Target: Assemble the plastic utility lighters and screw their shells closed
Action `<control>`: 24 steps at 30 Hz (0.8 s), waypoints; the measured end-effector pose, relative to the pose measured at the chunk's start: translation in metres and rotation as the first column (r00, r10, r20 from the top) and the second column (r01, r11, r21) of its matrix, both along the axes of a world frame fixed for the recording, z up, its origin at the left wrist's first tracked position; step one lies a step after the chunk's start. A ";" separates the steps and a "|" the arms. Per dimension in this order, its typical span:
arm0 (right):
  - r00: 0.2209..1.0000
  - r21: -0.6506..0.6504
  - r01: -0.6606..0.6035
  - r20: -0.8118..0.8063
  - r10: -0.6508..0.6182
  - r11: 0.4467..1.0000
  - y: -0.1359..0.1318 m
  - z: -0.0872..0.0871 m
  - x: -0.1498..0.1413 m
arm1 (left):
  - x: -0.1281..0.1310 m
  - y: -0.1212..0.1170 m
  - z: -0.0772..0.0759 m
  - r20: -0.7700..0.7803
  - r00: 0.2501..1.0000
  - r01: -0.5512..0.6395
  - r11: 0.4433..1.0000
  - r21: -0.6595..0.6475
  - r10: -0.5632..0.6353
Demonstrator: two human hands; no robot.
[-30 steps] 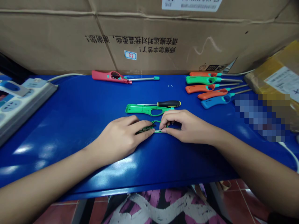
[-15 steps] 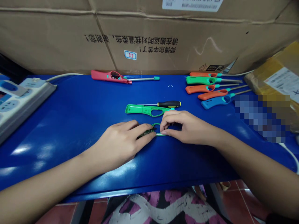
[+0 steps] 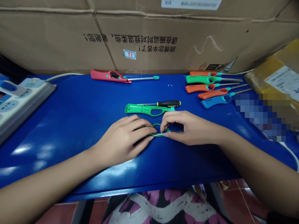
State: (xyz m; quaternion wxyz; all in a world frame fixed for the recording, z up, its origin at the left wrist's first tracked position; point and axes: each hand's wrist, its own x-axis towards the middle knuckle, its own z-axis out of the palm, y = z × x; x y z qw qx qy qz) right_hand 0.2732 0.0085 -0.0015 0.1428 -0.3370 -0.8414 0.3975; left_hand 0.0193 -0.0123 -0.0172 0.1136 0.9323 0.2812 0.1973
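In the head view, one half of a green lighter housing (image 3: 159, 135) lies on the blue table between my hands, its loop-shaped trigger opening showing. My left hand (image 3: 127, 137) is closed over its handle end, covering most of it. My right hand (image 3: 190, 127) pinches at the lower rim of the loop, where a thin pale wire seems to run. A dark thin rod shows under the right palm. Just behind lies the other green housing half (image 3: 137, 109), hollow side up. Touching or nearly touching its far edge is a black and yellow screwdriver (image 3: 169, 103).
A red lighter (image 3: 100, 76), partly opened, lies at the back. Several coloured lighters (image 3: 213, 88) are lined up at back right, near a taped parcel (image 3: 277, 77). A power strip (image 3: 21, 96) stands at left. A large cardboard box (image 3: 144, 25) walls off the back.
My left fingers have shifted over the green housing, hiding more of its handle part. The right hand stays pinched at the loop, slightly lower on the rim.
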 end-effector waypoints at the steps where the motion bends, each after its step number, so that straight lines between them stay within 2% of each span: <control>1: 1.000 -0.003 -0.010 0.005 0.010 1.000 0.000 0.001 0.001 | 0.001 0.000 -0.001 0.014 1.000 -0.012 1.000 -0.012 0.012; 6: 1.000 0.019 -0.025 0.007 0.024 1.000 -0.002 -0.001 0.001 | 0.003 -0.001 -0.007 0.083 0.995 -0.038 0.991 -0.131 0.049; 11: 1.000 0.037 -0.028 0.003 0.028 0.999 -0.003 -0.005 -0.003 | 0.006 -0.002 -0.005 0.165 0.982 -0.043 0.963 -0.264 0.089; 24: 0.998 0.070 -0.031 0.052 0.028 0.997 -0.005 -0.003 -0.005 | 0.006 -0.001 -0.006 0.154 0.983 -0.052 0.952 -0.301 0.103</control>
